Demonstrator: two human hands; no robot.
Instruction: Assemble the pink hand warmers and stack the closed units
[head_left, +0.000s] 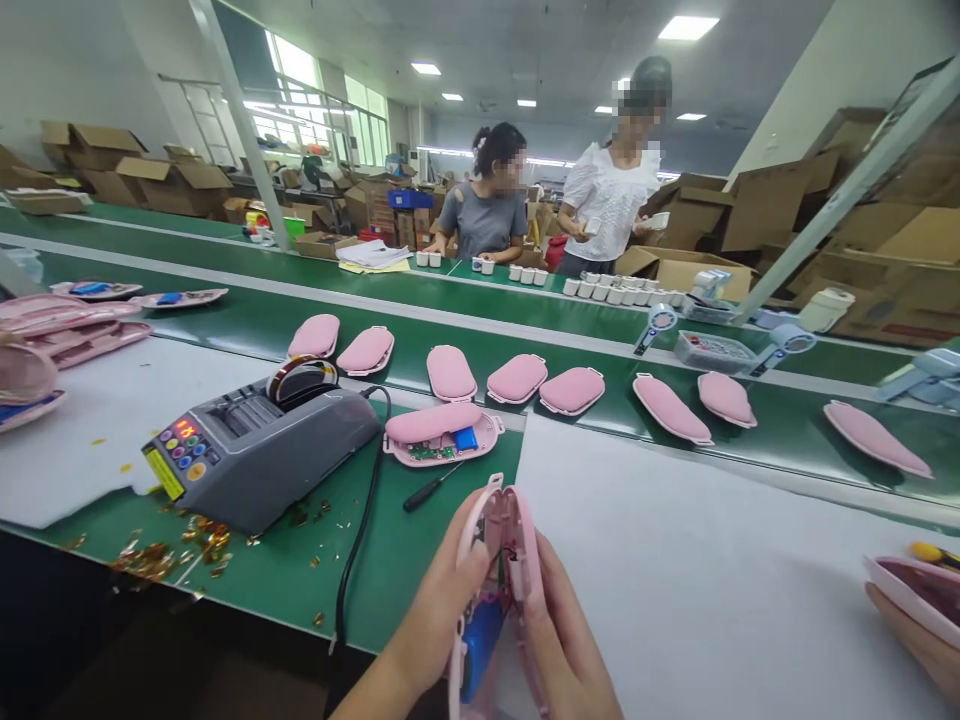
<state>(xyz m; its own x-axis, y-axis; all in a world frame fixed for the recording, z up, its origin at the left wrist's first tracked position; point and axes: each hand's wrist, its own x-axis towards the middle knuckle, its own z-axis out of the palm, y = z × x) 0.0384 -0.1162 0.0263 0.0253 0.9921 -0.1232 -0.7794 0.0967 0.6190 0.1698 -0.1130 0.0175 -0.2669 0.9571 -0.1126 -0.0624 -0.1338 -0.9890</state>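
Both hands low at bottom centre of the head view, forearms coming up from the lower edge. Left hand (442, 605) wraps the left side of a pink casing (501, 560), thumb laid across its edge, fingers curled behind. Right hand (566, 640) closes on the right side, fingers extended upward along the shell. The casing stands on end between the palms, its two halves slightly parted; a blue part (480, 635) and wiring show in the gap.

It is held above the near edge of the desk (675, 560), over the seam between green mat and white sheet.

Just beyond: a screwdriver (429, 490) lying flat, an opened pink unit (441, 433) with its lid askew, a grey tape dispenser (259, 450) to the left.

A row of closed pink shells (517, 378) lies on the green conveyor (480, 335).

Another person's hand (919, 640) at the right edge holds a pink shell half (919, 588).
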